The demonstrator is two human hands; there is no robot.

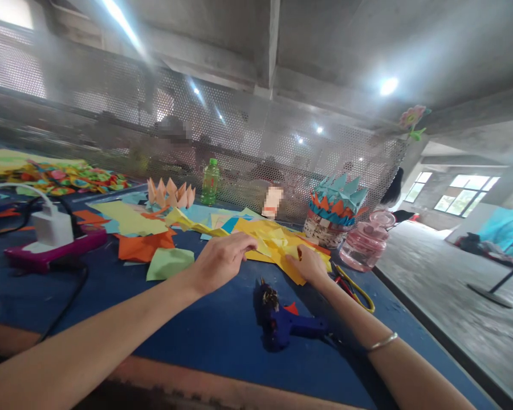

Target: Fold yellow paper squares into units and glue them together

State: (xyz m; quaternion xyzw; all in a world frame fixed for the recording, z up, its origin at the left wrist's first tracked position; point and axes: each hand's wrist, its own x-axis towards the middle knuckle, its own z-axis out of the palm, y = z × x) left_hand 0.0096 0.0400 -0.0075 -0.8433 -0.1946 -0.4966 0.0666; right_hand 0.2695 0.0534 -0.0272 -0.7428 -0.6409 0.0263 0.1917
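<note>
Fingers of left hand (222, 263) and right hand (308, 265) together on folded yellow paper (277, 249), grip unclear | long axis slants rightward from paper's far end | right hand nearest

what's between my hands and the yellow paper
Nothing visible: the left hand and the right hand are both already on the yellow paper, with nothing between either hand and it.
</note>
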